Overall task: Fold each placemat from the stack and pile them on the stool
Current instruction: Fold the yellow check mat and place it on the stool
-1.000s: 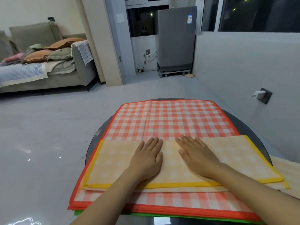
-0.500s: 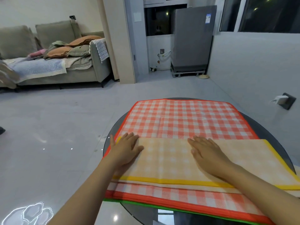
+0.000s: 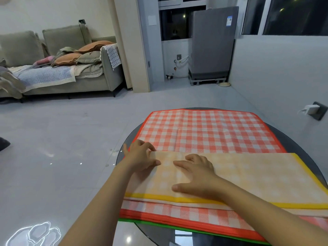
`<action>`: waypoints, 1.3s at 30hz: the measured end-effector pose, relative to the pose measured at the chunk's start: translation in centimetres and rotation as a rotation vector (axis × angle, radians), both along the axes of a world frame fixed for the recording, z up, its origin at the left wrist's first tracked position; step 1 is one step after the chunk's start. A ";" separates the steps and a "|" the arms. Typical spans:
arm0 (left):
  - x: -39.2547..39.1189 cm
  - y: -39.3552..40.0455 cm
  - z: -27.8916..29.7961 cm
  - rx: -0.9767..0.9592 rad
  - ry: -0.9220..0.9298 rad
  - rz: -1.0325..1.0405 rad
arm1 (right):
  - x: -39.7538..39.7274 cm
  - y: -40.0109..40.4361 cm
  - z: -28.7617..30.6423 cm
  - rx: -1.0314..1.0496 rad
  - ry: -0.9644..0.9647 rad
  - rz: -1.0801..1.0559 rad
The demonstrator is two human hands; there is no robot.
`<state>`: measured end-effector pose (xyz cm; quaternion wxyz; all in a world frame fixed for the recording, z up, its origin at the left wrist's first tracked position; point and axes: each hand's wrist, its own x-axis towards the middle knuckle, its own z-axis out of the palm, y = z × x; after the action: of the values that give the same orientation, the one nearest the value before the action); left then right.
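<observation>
A yellow checked placemat point(image 3: 248, 174), folded in half into a long strip, lies across the near part of a stack. Under it a red checked placemat point(image 3: 204, 132) lies spread flat, and a green edge point(image 3: 195, 230) of a lower mat shows at the front. My left hand point(image 3: 140, 157) pinches the yellow strip's left end, thumb on top and fingers curled at the far corner. My right hand point(image 3: 195, 176) rests on the strip just right of it, fingers bent and spread. No stool is in view.
The stack lies on a round dark glass table point(image 3: 298, 142). A grey wall with a plugged-in charger point(image 3: 313, 110) is close on the right. Open tiled floor lies to the left, with a sofa point(image 3: 71, 82) and a grey washing machine point(image 3: 211, 45) far off.
My left hand slid from the strip's middle to its left end and closed on the edge. My right hand followed leftward and its fingers bent. The view turned left.
</observation>
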<state>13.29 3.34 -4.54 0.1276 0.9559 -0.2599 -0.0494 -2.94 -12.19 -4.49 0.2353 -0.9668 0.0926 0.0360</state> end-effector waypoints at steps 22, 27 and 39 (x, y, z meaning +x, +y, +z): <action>-1.8 5.0 3.9 -0.717 0.470 0.397 | -0.6 0.4 0.4 -0.063 0.095 0.029; -2.0 5.3 5.8 -0.957 0.617 0.394 | -0.6 0.4 0.0 -0.091 0.080 0.021; -5.9 -1.2 8.9 -1.179 0.930 0.243 | -3.8 -3.8 1.5 0.528 -0.065 -0.096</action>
<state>7.38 2.18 4.31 0.7180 0.6322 -0.0557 -0.2857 -6.71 -16.01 -2.96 0.4835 -0.8672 0.1184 0.0166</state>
